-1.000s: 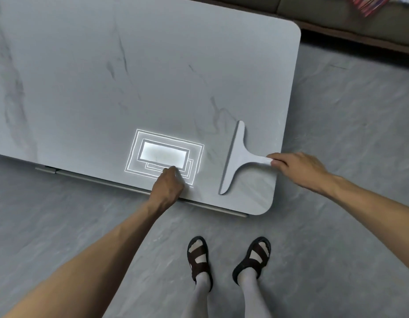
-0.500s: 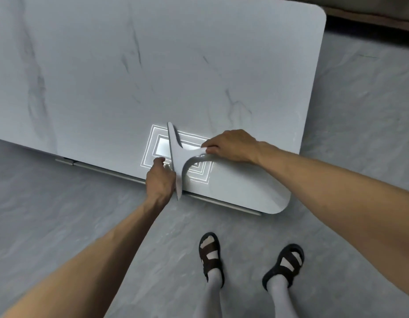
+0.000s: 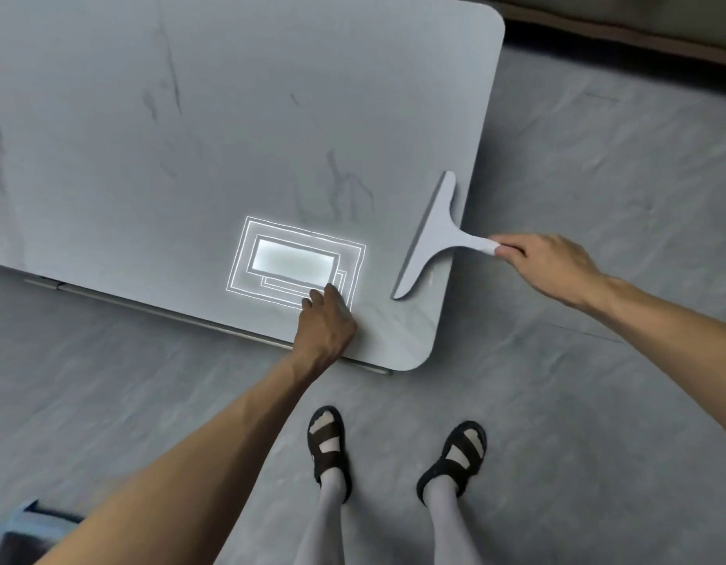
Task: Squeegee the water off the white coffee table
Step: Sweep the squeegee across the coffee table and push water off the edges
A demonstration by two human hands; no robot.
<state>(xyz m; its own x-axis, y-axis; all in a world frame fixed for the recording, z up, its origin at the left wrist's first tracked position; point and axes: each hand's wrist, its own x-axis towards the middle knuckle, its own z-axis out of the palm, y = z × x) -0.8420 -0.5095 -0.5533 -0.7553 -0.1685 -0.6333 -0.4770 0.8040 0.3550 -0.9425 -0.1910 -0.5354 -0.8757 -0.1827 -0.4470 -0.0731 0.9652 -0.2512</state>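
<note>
Head view, looking steeply down: the white counter [image 3: 190, 116], a marble-look top with thin grey veins and rounded corners, fills the upper left, and its near right corner points toward the person's feet. The squeegee [image 3: 430, 238], pale and T-shaped, lies on the counter close beside its right edge. The long blade runs on a slant, roughly in line with that edge, with its lower end near the rounded corner. The handle reaches out to the right, past the edge and over the floor [image 3: 597, 157]. The right hand [image 3: 544, 263] is off the counter, over the floor, and pinches the very end of the handle between thumb and curled fingers. The left hand [image 3: 326, 320] rests on the counter near its front edge, well apart from the squeegee. Its fingers are bent under it, and nothing shows in its grasp. Just ahead of those fingers a bright rectangular reflection [image 3: 294, 265] glares on the surface, ringed by thin light lines. Any water on the top is too faint to make out. A grey metal rail [image 3: 169, 305] runs under the counter's front edge. Below, on the grey stone-patterned floor, stand two feet in black sandals [image 3: 327, 444] over white socks. A blue object [image 3: 23, 519] shows at the lower left corner, cut off by the frame. A dark furniture base [image 3: 638, 30] crosses the upper right.
</note>
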